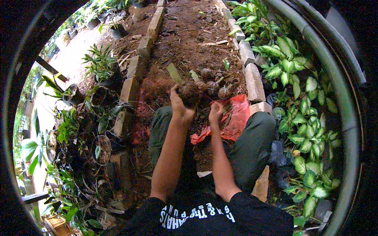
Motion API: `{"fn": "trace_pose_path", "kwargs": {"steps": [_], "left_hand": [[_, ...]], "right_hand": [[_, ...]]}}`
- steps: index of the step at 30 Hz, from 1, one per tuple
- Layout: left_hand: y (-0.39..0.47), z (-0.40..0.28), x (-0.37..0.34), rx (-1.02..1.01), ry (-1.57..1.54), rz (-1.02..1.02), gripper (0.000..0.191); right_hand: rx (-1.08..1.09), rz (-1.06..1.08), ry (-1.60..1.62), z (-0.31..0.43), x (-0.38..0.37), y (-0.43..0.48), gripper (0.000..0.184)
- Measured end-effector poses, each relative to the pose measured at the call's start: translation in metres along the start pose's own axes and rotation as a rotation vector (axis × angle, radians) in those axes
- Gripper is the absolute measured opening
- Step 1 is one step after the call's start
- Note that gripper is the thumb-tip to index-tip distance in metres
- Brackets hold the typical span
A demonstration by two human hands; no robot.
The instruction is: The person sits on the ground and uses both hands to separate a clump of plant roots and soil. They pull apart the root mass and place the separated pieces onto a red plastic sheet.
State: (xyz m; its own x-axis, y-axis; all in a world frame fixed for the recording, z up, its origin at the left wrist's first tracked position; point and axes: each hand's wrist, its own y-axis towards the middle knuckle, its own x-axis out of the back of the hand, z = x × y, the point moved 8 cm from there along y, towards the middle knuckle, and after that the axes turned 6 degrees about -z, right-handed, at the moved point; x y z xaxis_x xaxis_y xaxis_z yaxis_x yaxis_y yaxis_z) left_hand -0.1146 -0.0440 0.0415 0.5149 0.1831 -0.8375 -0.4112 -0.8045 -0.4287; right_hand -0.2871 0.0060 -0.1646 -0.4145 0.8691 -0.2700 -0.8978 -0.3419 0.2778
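My left hand (pixel 180 104) holds a round brown fibrous root ball (pixel 189 91), with a pale green leaf (pixel 174 73) standing up at its far side. To its right my right hand (pixel 216 109) has its fingers curled, beside a red plastic sheet (pixel 238 115); whether a thin strand is between the fingers I cannot tell. Several small wrapped balls (pixel 223 92) with pale ties lie on the soil just beyond my hands, some with a cut green leaf piece (pixel 193 75).
Rows of stone blocks (pixel 254 82) edge the soil bed (pixel 200 35) on both sides. Leafy variegated plants (pixel 307 129) grow at the right, with a curved pipe (pixel 351 129) beyond. Potted plants (pixel 102 65) stand at the left. More red plastic (pixel 141 118) lies left of my knees.
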Motion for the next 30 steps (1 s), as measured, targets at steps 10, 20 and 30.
{"fn": "trace_pose_path", "kwargs": {"steps": [10, 20, 30], "left_hand": [[0.0, 0.001, 0.001, 0.01, 0.004, 0.057, 0.046], [0.005, 0.006, 0.002, 0.023, -0.009, 0.016, 0.045], [0.005, 0.007, 0.004, 0.04, -0.003, 0.026, 0.045]], "right_hand": [[-0.015, 0.886, -1.118, -0.03, 0.017, -0.17, 0.092], [-0.003, 0.978, -1.108, -0.031, 0.006, -0.179, 0.074], [0.027, 0.976, -1.145, -0.023, -0.006, -0.175, 0.085]]}}
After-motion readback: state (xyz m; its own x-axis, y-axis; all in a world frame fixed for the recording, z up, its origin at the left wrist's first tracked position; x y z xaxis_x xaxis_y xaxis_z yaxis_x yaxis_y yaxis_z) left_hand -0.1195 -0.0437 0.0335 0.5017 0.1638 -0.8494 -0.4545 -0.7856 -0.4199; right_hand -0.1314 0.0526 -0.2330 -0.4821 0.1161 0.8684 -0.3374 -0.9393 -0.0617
